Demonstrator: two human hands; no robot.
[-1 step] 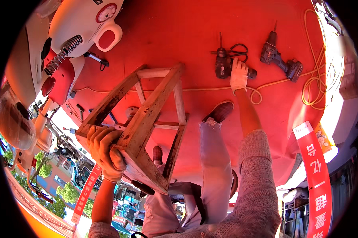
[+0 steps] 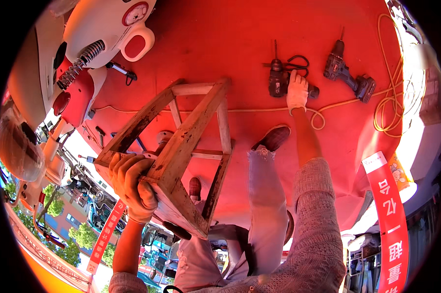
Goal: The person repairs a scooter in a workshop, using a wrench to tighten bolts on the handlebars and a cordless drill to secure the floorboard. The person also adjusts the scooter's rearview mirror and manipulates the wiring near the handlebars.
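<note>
My left hand (image 2: 133,188), in a pale work glove, is closed around the edge of a worn wooden stool (image 2: 193,124). The stool is tilted over, its legs and crossbars pointing away from me, and its paint is chipped. My right hand (image 2: 297,93), also gloved, reaches forward to the red floor and is wrapped over the handle of a dark power drill (image 2: 277,82) with a long bit and a looped black cord. To the right of it lies a cordless drill (image 2: 338,69) with a bit in its chuck.
A white and red scooter (image 2: 96,31) with a coil spring stands at the left. A yellow cable (image 2: 345,101) crosses the red floor and coils at the right. Red banners (image 2: 387,210) hang on both sides. My shoe (image 2: 275,137) is below the drill.
</note>
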